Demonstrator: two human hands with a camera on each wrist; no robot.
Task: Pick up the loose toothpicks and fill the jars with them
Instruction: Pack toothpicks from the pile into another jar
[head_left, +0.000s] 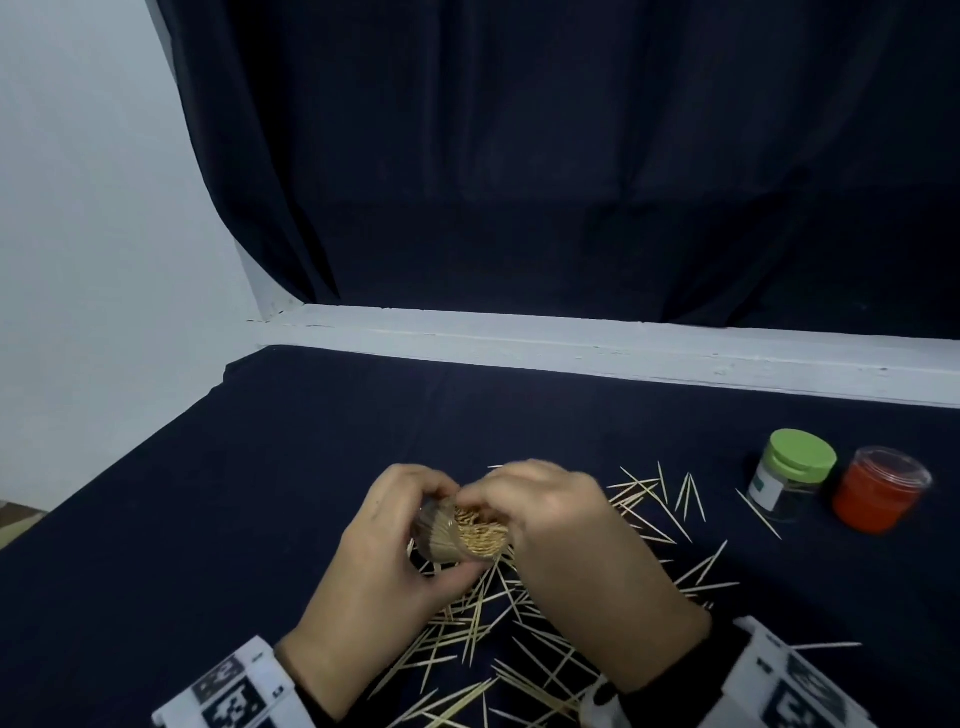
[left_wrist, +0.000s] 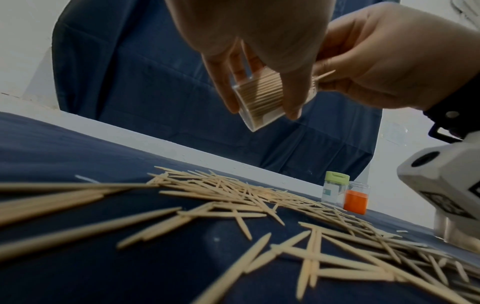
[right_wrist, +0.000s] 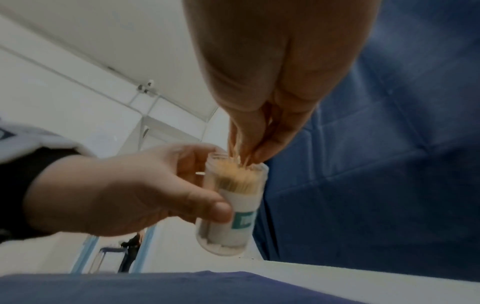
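My left hand (head_left: 400, 540) grips a clear plastic jar (head_left: 452, 530) tilted toward the right, packed with toothpicks; the jar (right_wrist: 231, 207) bears a white and green label. My right hand (head_left: 550, 514) pinches a few toothpicks (right_wrist: 240, 153) at the jar's open mouth. In the left wrist view the jar (left_wrist: 259, 96) hangs above the table between both hands. Loose toothpicks (head_left: 478, 639) lie scattered on the dark cloth under and around my hands, and the pile (left_wrist: 233, 197) spreads across the table.
A second clear jar with a green lid (head_left: 789, 475) stands at the right, beside a red-orange jar (head_left: 878, 488) under a clear cover. A white ledge (head_left: 597, 353) runs along the table's far edge, with a dark curtain behind it.
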